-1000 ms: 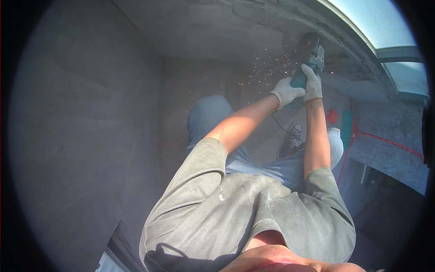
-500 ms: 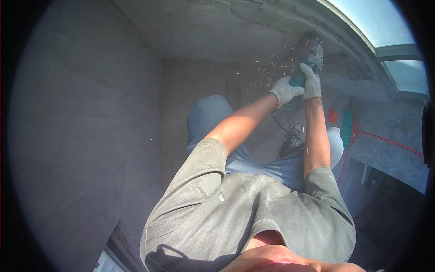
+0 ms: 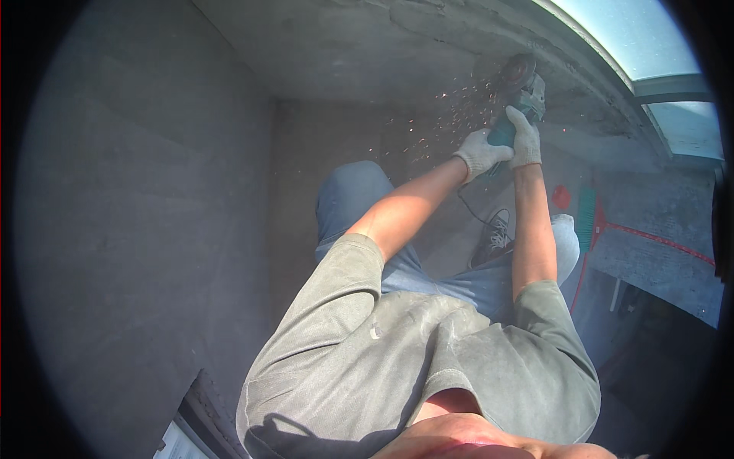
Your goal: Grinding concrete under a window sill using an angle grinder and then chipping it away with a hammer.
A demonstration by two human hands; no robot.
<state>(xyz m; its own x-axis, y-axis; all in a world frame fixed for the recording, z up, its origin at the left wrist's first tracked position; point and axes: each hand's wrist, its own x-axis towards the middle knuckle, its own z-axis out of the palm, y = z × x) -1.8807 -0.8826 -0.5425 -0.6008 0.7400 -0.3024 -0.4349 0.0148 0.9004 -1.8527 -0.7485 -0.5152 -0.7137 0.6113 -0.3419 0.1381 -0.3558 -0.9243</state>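
Observation:
Both my hands wear white knit gloves and are closed around a teal angle grinder (image 3: 501,133). My left hand (image 3: 482,152) wraps the rear of its body. Farther forward, my right hand (image 3: 525,138) grips it near the metal gear head. The round disc (image 3: 519,70) is up against the grey cement wall (image 3: 428,65) below the window. Orange sparks (image 3: 459,115) fly left and down from the disc, through hazy dust. A dark cord (image 3: 470,208) hangs from the grinder's rear. Exactly where the disc meets the wall is blurred.
A window (image 3: 680,126) with a grey frame curves along the upper right. To the right lean a green-bristled broom (image 3: 586,214) with a red handle and a grey board (image 3: 657,237). A red round object (image 3: 561,196) lies near my shoe (image 3: 497,229). A bare grey wall (image 3: 153,214) rises at left.
The spray of sparks has spread wider and farther left and down. My hands and the grinder stay almost in the same place.

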